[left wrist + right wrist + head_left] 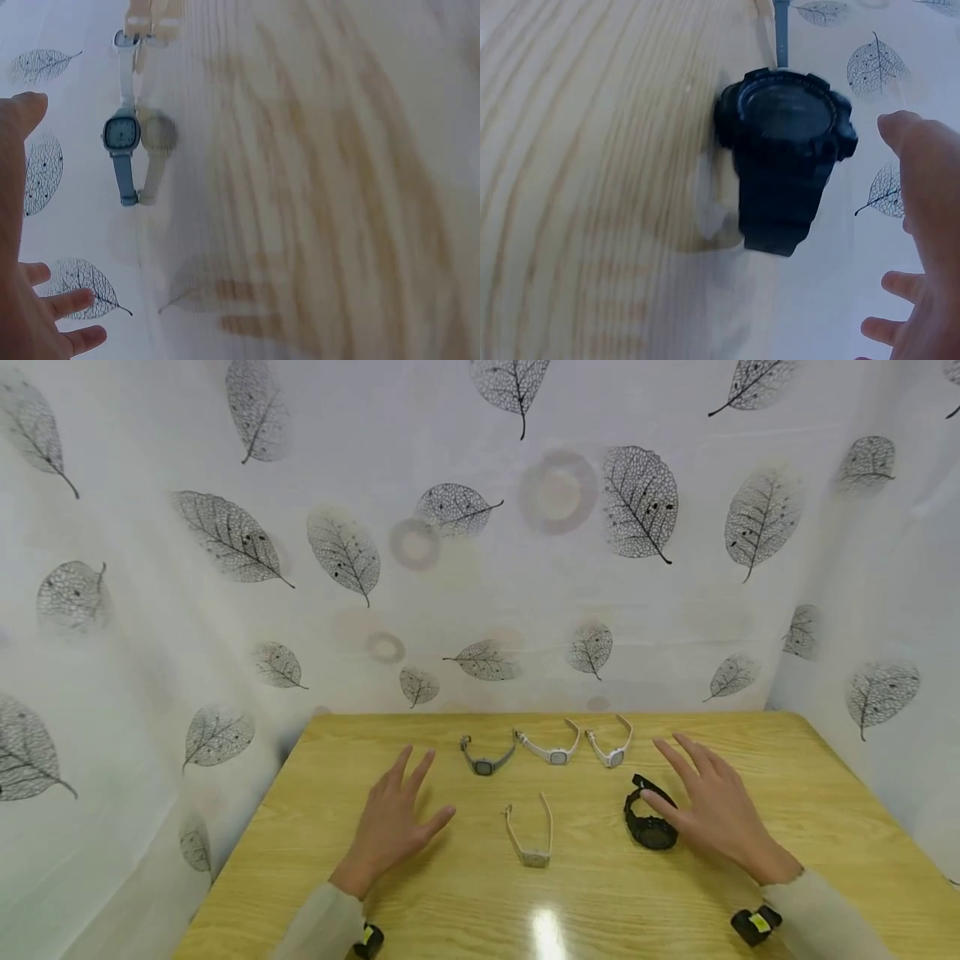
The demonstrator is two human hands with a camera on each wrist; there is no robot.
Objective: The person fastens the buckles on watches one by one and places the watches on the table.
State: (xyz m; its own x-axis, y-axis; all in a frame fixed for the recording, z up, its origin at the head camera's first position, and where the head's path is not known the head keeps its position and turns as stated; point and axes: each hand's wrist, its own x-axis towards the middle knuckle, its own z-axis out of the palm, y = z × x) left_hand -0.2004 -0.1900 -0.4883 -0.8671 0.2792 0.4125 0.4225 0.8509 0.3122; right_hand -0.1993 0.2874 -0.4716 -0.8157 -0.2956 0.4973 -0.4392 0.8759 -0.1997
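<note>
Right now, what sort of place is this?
Possibly a makeshift recording booth: white leaf-printed sheeting hangs behind and beside a yellowish wood-grain table, where a chunky black round-faced wristwatch rests.

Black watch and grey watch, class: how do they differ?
The black watch has a round face; the grey watch, a squarish one. The black watch is bulky, the grey watch slimmer. The black watch lies nearer the right hand, the grey watch nearer the left hand. Both lie on the table.

glossy wooden table, white leaf-printed backdrop behind
</note>
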